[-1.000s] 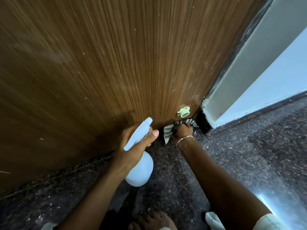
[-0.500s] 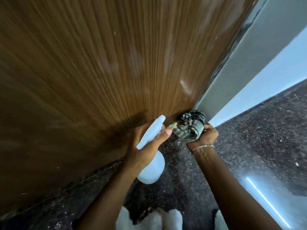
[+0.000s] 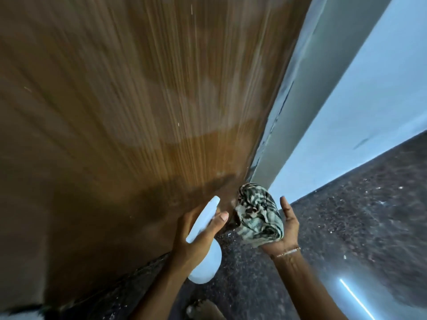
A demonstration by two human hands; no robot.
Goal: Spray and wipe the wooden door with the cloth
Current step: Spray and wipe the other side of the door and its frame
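Your left hand (image 3: pixel 196 229) grips one spray bottle (image 3: pixel 205 264); your right hand (image 3: pixel 288 227) cups one bunched cloth (image 3: pixel 258 213), thumb straight. Both hang near the door (image 3: pixel 138 100)'s right edge; floor (image 3: pixel 346 215) stretches rightward.

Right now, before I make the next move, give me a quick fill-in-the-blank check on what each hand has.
1. The left hand grips a white ____ bottle.
2. The right hand holds a bunched, striped ____.
3. A thin bracelet sits on the ____ wrist.
4. Both hands are close to the bottom of the wooden ____.

Missing words: spray; cloth; right; door.
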